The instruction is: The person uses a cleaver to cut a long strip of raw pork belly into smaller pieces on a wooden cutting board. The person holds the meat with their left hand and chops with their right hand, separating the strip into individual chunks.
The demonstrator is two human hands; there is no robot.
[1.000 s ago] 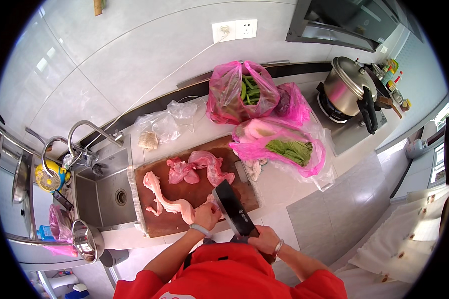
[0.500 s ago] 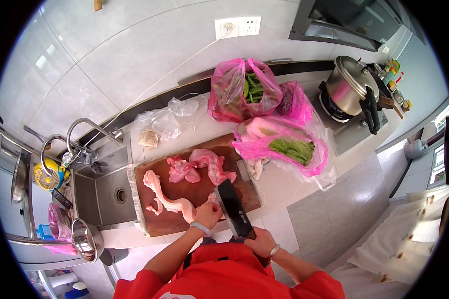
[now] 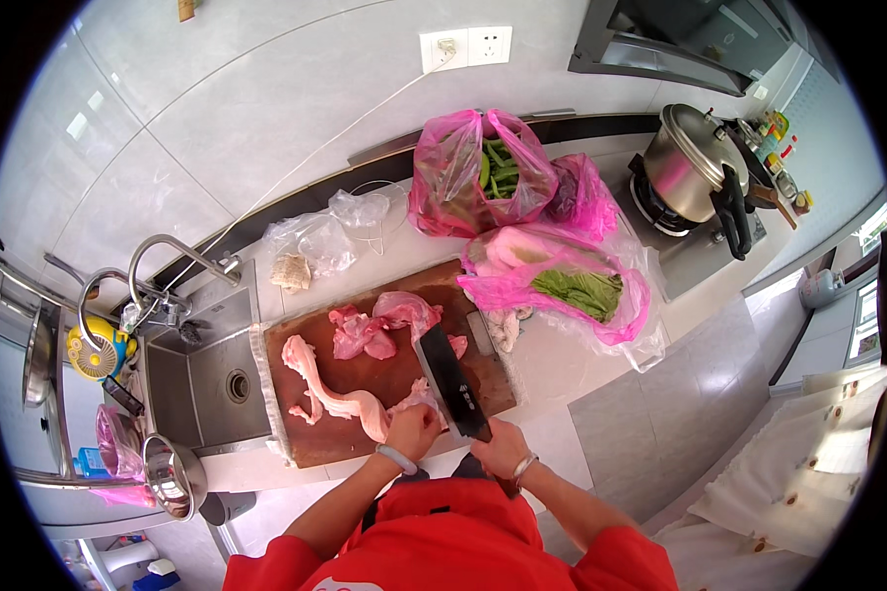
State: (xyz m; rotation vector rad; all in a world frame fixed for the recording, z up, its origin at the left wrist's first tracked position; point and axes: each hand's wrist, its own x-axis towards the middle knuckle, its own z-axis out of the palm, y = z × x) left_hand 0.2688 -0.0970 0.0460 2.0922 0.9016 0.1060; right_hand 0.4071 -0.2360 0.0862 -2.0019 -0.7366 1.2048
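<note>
My right hand grips a black-bladed cleaver, angled forward over the near right part of a brown cutting board. My left hand has its fingers curled on a pale piece of meat at the near edge, just left of the blade. A long pale strip of meat lies across the board's left half. Behind it lie a red piece and a larger pink piece, which the cleaver's tip partly hides.
A steel sink and steel bowl are on the left. Behind the board lie clear plastic bags and pink bags of greens, with cabbage in a bag. A pressure cooker stands on the hob at right.
My right hand and the cleaver have moved forward and slightly left, the blade's tip now over the far pink piece. My left hand has stayed at the pale meat.
</note>
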